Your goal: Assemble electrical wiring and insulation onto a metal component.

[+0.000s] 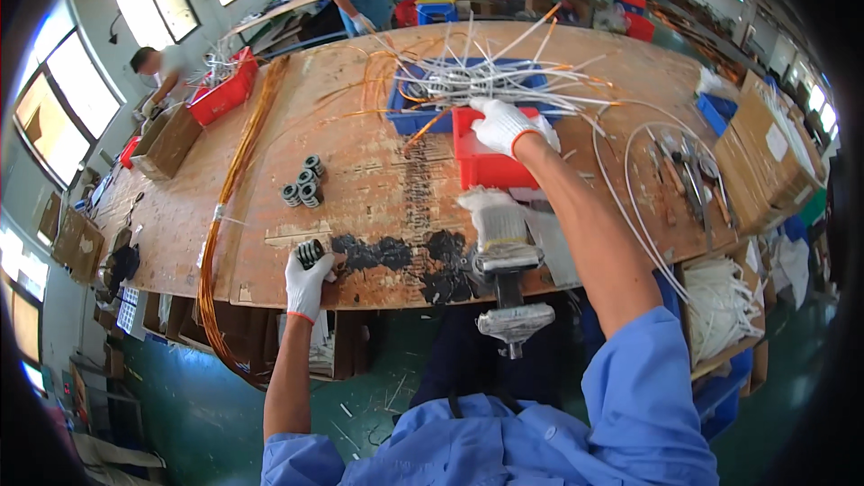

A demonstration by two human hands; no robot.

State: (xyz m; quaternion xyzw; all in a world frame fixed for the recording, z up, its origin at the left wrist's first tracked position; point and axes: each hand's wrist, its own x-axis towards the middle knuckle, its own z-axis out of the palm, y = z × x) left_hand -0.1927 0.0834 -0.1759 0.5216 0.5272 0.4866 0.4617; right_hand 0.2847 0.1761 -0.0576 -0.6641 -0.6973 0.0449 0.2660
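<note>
Red bin [495, 175]: stood on the worn wooden surface [360, 157]. Blue tray [394, 110]: set just beyond the red bin; white leads [486, 81] are heaped in it, ends jutting out, probably being too long and springy to lie flat. Right hand [506, 126], gloved: extended over the red bin, near the leads; whether anything is gripped by its fingers cannot be told. Left hand [308, 286], gloved: positioned left of the red bin, nearer the body; a dark ringed piece [310, 253] is held in its curled fingers, seemingly for steadiness. Similar ringed pieces [304, 185]: grouped left of the red bin, presumably for easy reach. Copper-coloured wire bundle [216, 225]: laid well left of the red bin, tied, presumably against tangling.
</note>
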